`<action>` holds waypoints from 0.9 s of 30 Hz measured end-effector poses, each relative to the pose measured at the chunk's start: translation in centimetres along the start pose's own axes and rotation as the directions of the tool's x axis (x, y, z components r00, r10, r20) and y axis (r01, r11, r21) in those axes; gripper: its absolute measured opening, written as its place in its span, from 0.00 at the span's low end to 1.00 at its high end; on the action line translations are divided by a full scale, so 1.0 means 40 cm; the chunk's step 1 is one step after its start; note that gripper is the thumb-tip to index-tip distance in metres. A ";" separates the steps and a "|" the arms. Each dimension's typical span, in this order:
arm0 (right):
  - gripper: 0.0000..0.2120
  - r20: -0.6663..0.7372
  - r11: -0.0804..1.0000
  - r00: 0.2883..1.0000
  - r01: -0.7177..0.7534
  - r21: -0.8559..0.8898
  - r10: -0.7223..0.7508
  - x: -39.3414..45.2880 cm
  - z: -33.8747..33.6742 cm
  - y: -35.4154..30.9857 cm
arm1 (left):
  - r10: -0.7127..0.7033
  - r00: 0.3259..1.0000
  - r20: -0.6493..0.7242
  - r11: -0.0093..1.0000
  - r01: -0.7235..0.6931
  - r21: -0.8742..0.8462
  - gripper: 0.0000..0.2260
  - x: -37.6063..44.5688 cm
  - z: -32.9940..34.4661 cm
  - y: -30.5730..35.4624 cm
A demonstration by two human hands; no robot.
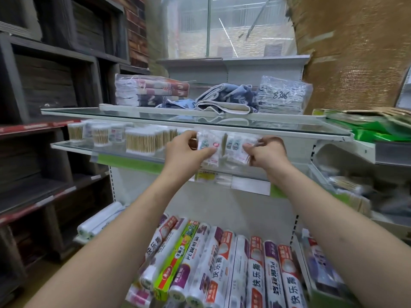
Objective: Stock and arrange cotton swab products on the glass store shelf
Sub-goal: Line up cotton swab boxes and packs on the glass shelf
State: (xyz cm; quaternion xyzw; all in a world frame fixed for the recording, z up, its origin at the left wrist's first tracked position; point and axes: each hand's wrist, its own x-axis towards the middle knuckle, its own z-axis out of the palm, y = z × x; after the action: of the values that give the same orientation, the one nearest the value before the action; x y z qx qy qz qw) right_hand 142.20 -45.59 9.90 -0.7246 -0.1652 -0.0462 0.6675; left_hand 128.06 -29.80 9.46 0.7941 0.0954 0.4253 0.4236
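Now both hands working at lower glass shelf: left hand pinching white printed swab packet, right hand gripping neighbouring clear packet. Risk: slippery packets sliding off shelf front edge, nudging round swab tubs further left.

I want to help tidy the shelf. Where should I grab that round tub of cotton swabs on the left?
Probably round its curved sides, near the middle. The round tub stands upright at the front of the glass shelf, with another shelf close above, so come in from the front, not from the top.
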 end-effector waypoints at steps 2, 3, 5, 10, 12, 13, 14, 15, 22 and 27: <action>0.11 0.040 0.998 0.999 0.002 -0.066 0.000 0.040 0.018 0.005 | -0.014 1.000 0.021 1.000 0.014 -0.018 0.20 0.008 0.013 -0.010; 0.12 0.051 0.996 0.999 -0.013 -0.093 0.018 0.057 0.027 0.009 | -0.022 0.999 0.031 0.999 0.023 -0.029 0.21 0.012 0.017 -0.015; 0.14 0.041 0.985 0.999 -0.027 -0.172 0.034 0.084 0.041 0.012 | -0.029 0.998 0.047 0.998 0.031 -0.057 0.23 0.023 0.018 -0.029; 0.16 -0.043 0.920 0.999 -0.019 -0.392 0.002 0.099 0.056 0.000 | -0.031 0.995 0.093 0.997 0.038 -0.069 0.22 0.048 0.006 -0.051; 0.21 -0.112 0.905 0.994 -0.039 -0.424 -0.010 0.098 0.056 -0.001 | -0.019 0.994 0.106 0.995 0.029 -0.095 0.17 0.053 0.006 -0.058; 0.24 -0.138 0.911 0.990 -0.057 -0.409 0.000 0.095 0.057 -0.004 | -0.017 0.993 0.116 0.993 0.030 -0.116 0.15 0.055 0.007 -0.060; 0.25 -0.152 0.923 0.988 -0.080 -0.377 0.023 0.098 0.059 -0.003 | -0.021 0.992 0.128 0.989 0.039 -0.141 0.13 0.057 0.009 -0.062; 0.24 -0.170 0.934 0.985 -0.098 -0.344 0.041 0.092 0.060 -0.008 | -0.024 0.989 0.143 0.986 0.046 -0.158 0.12 0.058 0.011 -0.065; 0.15 -0.181 0.929 0.978 0.035 -0.368 -0.109 0.010 0.049 -0.018 | 0.048 0.951 0.307 0.972 0.026 -0.233 0.08 0.065 0.009 -0.065; 0.22 0.259 0.985 0.954 0.166 -0.042 -0.150 -0.073 0.031 -0.012 | 0.106 0.905 0.412 0.958 0.018 -0.286 0.08 0.045 0.068 -0.054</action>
State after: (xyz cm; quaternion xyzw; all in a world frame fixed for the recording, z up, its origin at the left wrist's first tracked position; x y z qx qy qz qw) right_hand 139.13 -44.86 9.40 -0.7298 -0.3052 -0.0112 0.6116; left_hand 131.66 -29.15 8.15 0.8006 -0.0786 0.2618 0.5333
